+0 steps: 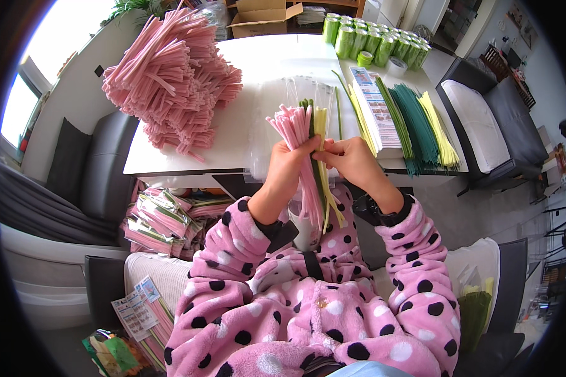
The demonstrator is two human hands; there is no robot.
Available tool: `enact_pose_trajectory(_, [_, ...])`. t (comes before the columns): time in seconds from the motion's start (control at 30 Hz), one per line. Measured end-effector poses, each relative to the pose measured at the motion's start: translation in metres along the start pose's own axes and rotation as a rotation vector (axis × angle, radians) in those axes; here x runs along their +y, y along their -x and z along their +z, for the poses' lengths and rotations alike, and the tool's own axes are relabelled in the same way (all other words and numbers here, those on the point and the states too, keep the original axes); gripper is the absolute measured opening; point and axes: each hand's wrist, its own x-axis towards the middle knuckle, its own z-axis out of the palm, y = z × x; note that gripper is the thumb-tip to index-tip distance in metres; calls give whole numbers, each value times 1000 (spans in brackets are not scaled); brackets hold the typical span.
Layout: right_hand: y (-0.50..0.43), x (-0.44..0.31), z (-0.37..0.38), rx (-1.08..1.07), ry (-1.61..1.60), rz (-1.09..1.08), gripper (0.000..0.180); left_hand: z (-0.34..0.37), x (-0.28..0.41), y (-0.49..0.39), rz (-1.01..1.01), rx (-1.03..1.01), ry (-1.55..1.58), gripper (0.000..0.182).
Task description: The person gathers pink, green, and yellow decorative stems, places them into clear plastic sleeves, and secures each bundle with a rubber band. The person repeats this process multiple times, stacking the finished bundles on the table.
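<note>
My left hand (287, 158) is wrapped around a mixed bundle of fuzzy chenille stems in front of the table edge. Pink stems (290, 125) fan out at its left side, a few dark green stems (318, 176) run down the middle, and yellow stems (320, 125) lie along the right. My right hand (346, 155) pinches the bundle's yellow side with thumb and fingertips; the exact contact is partly hidden. Behind both hands, a stack of clear plastic bags (262, 122) lies flat on the white table (273, 52).
A tall heap of pink stems (170, 85) covers the table's left. On the right are printed sheets (375, 110), dark green stems (415, 125), yellow stems (438, 129) and green tape rolls (358, 42). Filled bags (162, 217) lie below left. A whitish cup (305, 234) is below the bundle.
</note>
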Motion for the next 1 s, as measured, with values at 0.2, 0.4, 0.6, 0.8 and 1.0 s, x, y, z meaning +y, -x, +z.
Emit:
enact_pose_trajectory(0.2, [-1,-19,-21,96,-89,-53,20,3,-9,1,123,120,-119,13])
enact_pose_trajectory(0.4, [-14,-17,-12,156,-243,-202,14,6,-9,5,6,15,-102,15])
enact_pose_trajectory(0.6, [-20,-15,-14,122,-241,-206,16,5,-1,7,9,-42,-83,20])
enact_pose_trajectory(0.8, [-23,-16,-13,111,-261,-167,18,-1,4,6,-70,-136,-148,21])
enact_pose_trajectory(1.0, [-26,-5,0,-108,-643,-257,31,-12,8,10,-148,-111,-161,19])
